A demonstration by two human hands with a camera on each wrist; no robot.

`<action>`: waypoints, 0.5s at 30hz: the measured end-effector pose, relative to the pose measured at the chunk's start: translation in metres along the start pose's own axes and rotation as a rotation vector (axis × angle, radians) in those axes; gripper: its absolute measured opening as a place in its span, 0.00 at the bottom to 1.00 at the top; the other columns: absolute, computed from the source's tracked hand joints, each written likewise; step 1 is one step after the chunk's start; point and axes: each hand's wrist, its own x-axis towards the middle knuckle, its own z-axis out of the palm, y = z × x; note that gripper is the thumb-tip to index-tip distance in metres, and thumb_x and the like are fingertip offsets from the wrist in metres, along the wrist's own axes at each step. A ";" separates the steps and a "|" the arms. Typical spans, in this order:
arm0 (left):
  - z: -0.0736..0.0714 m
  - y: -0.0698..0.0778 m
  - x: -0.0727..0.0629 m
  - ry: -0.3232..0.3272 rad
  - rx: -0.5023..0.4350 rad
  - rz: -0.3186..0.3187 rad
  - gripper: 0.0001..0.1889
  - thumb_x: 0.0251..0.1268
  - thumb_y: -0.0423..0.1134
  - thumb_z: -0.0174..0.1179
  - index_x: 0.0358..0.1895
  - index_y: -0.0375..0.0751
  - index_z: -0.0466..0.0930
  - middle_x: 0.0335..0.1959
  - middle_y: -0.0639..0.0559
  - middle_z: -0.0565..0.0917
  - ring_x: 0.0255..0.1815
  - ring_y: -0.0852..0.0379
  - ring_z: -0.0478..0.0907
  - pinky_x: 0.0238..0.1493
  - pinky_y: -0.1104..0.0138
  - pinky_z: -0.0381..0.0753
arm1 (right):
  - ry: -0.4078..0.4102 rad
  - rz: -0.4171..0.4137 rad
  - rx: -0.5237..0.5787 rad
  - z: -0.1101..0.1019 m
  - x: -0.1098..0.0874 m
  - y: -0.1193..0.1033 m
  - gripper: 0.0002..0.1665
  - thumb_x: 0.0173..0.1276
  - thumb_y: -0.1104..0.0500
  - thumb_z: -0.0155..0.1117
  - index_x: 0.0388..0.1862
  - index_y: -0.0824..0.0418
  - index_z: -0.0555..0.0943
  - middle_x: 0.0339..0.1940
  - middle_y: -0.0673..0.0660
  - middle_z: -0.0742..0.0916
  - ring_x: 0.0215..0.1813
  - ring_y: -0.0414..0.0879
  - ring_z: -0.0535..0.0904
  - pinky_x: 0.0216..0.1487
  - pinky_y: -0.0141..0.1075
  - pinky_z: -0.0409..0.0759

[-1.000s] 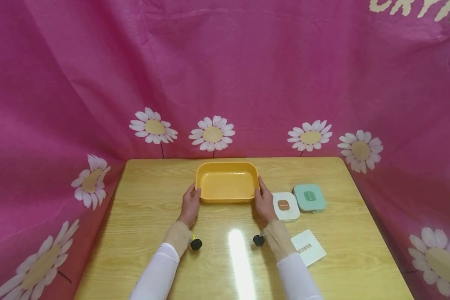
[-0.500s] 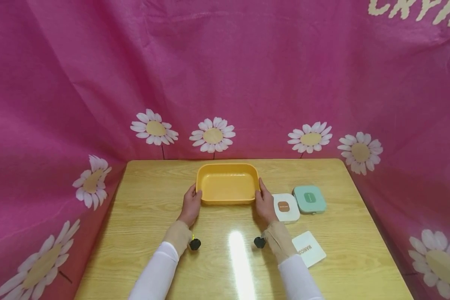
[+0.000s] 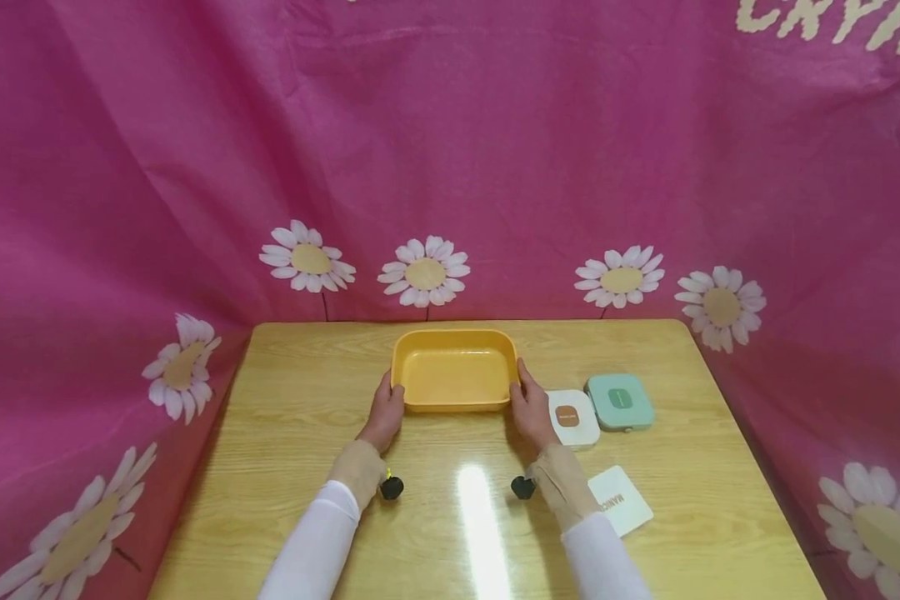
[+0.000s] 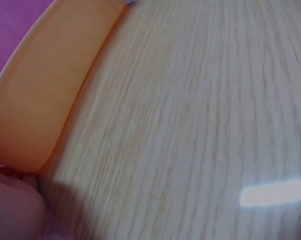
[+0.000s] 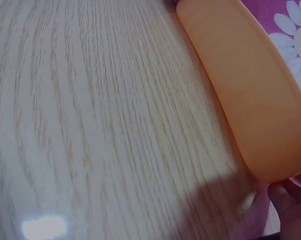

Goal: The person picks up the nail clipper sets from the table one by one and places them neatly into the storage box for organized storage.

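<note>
A yellow plastic tray, rectangular with rounded corners and nothing inside, sits near the back of the wooden table. My left hand grips its left end, thumb at the front corner. At the opposite end, my right hand holds it the same way. In the left wrist view, the tray's front wall slants along the left edge, with part of the left hand at its corner. The right wrist view shows the same wall and the right fingers by the other corner.
Right of my right hand lie a white square case with a brown label and a mint-green case. A white card with lettering lies nearer, partly behind my right forearm. A pink daisy-printed curtain surrounds the table.
Both hands stay on the tray, which keeps its place on the table. The head view has tilted up slightly, so everything appears a little lower.
</note>
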 end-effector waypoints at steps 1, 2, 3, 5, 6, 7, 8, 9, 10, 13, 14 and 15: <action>0.000 0.000 0.000 -0.007 -0.007 -0.009 0.30 0.82 0.36 0.36 0.84 0.37 0.51 0.83 0.38 0.60 0.84 0.42 0.54 0.83 0.49 0.51 | -0.006 -0.001 -0.006 0.000 0.000 -0.001 0.34 0.86 0.60 0.44 0.85 0.66 0.54 0.85 0.61 0.62 0.84 0.54 0.58 0.81 0.50 0.60; 0.000 0.000 0.001 -0.011 -0.024 -0.022 0.31 0.83 0.36 0.36 0.85 0.39 0.50 0.84 0.39 0.59 0.84 0.43 0.53 0.84 0.50 0.50 | -0.012 -0.003 -0.012 0.000 0.001 -0.002 0.34 0.86 0.60 0.44 0.85 0.66 0.53 0.85 0.61 0.62 0.84 0.55 0.58 0.81 0.50 0.60; 0.000 0.000 0.001 -0.016 -0.043 -0.035 0.31 0.83 0.37 0.35 0.85 0.40 0.49 0.84 0.41 0.58 0.85 0.44 0.51 0.84 0.51 0.49 | -0.019 -0.003 -0.017 -0.001 0.001 -0.003 0.34 0.86 0.60 0.44 0.85 0.66 0.53 0.85 0.61 0.62 0.84 0.54 0.58 0.80 0.50 0.61; 0.000 0.001 0.003 -0.024 -0.086 -0.054 0.32 0.82 0.36 0.36 0.85 0.40 0.48 0.85 0.41 0.56 0.85 0.45 0.50 0.84 0.51 0.48 | -0.034 0.001 -0.028 -0.002 0.001 -0.005 0.34 0.87 0.60 0.44 0.86 0.65 0.52 0.85 0.61 0.62 0.84 0.55 0.58 0.80 0.50 0.62; 0.000 0.001 0.004 -0.025 -0.119 -0.062 0.32 0.81 0.35 0.37 0.85 0.39 0.48 0.85 0.41 0.56 0.85 0.45 0.50 0.84 0.51 0.48 | -0.045 0.005 -0.026 -0.003 0.002 -0.005 0.34 0.87 0.59 0.44 0.86 0.65 0.52 0.86 0.61 0.61 0.83 0.54 0.58 0.80 0.49 0.62; 0.000 0.000 0.005 -0.025 -0.155 -0.067 0.33 0.80 0.35 0.37 0.85 0.38 0.48 0.85 0.40 0.56 0.85 0.45 0.49 0.84 0.51 0.48 | -0.055 0.005 -0.029 -0.004 0.002 -0.005 0.35 0.87 0.59 0.44 0.86 0.65 0.51 0.86 0.61 0.61 0.83 0.55 0.59 0.79 0.50 0.64; 0.001 0.000 0.007 -0.022 -0.194 -0.074 0.33 0.79 0.34 0.39 0.85 0.37 0.48 0.85 0.40 0.55 0.85 0.45 0.49 0.84 0.52 0.48 | -0.067 0.002 -0.032 -0.006 0.003 -0.006 0.35 0.87 0.58 0.44 0.86 0.65 0.51 0.86 0.61 0.60 0.83 0.56 0.60 0.78 0.50 0.65; 0.001 0.000 0.008 -0.019 -0.229 -0.073 0.34 0.77 0.33 0.39 0.85 0.35 0.48 0.85 0.38 0.54 0.85 0.44 0.48 0.84 0.51 0.48 | -0.077 -0.001 -0.031 -0.008 0.003 -0.006 0.35 0.87 0.58 0.44 0.86 0.65 0.51 0.86 0.61 0.60 0.82 0.56 0.61 0.77 0.51 0.66; 0.001 0.000 0.009 -0.015 -0.260 -0.069 0.35 0.76 0.33 0.40 0.84 0.33 0.48 0.85 0.37 0.54 0.85 0.43 0.48 0.84 0.51 0.48 | -0.084 -0.008 -0.039 -0.009 0.003 -0.006 0.35 0.88 0.57 0.45 0.86 0.65 0.51 0.86 0.62 0.60 0.81 0.57 0.62 0.77 0.51 0.67; 0.002 0.000 0.010 -0.002 -0.327 -0.067 0.36 0.73 0.31 0.42 0.84 0.31 0.50 0.85 0.36 0.53 0.86 0.43 0.47 0.84 0.51 0.46 | -0.100 -0.033 -0.096 -0.014 0.005 -0.004 0.35 0.88 0.55 0.45 0.86 0.65 0.52 0.85 0.63 0.61 0.80 0.59 0.65 0.76 0.52 0.68; 0.002 0.001 0.009 0.003 -0.334 -0.070 0.36 0.72 0.31 0.43 0.83 0.31 0.51 0.85 0.36 0.54 0.85 0.43 0.47 0.84 0.52 0.47 | -0.104 -0.036 -0.107 -0.016 0.005 -0.004 0.35 0.88 0.55 0.45 0.86 0.65 0.52 0.85 0.64 0.62 0.80 0.60 0.66 0.76 0.53 0.68; 0.003 0.001 0.009 0.007 -0.335 -0.071 0.36 0.71 0.30 0.43 0.83 0.31 0.51 0.85 0.36 0.54 0.85 0.43 0.48 0.84 0.52 0.47 | -0.104 -0.037 -0.113 -0.018 0.004 -0.003 0.35 0.88 0.54 0.45 0.86 0.64 0.52 0.83 0.66 0.64 0.79 0.60 0.66 0.76 0.53 0.67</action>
